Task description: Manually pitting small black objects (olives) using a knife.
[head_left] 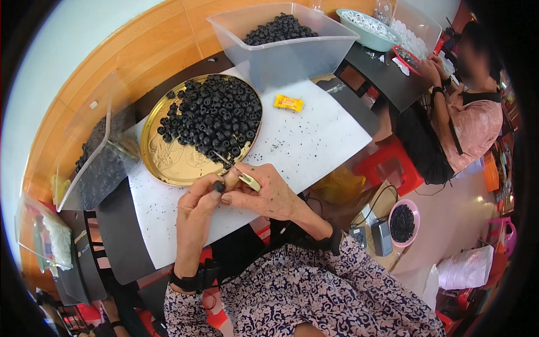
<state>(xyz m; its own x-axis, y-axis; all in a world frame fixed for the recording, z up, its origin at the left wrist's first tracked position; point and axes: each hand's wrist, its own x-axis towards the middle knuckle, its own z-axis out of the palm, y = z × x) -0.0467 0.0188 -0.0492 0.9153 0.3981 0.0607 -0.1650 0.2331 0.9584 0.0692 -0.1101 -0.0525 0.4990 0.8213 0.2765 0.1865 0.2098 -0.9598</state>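
My left hand [193, 208] pinches a small round black part [218, 186] between thumb and fingers. My right hand [269, 191] is closed on a small hand tool with a pale green handle [250, 182]; a thin metal tip sticks out past the fingers, and its exact kind is hard to make out. Both hands meet over the near rim of a round gold tray [163, 163]. On that tray lies a heap of black ring-like parts [216, 115] with holes through them. Under the tray a white sheet [314, 135] is sprinkled with tiny black bits.
A large clear bin [292, 62] of black parts stands behind the tray, another clear bin [104, 163] at left. A yellow wrapped packet [288, 103] lies on the sheet. At right, another person [466, 112] sits near a red stool [393, 165] and a pink basin [415, 222].
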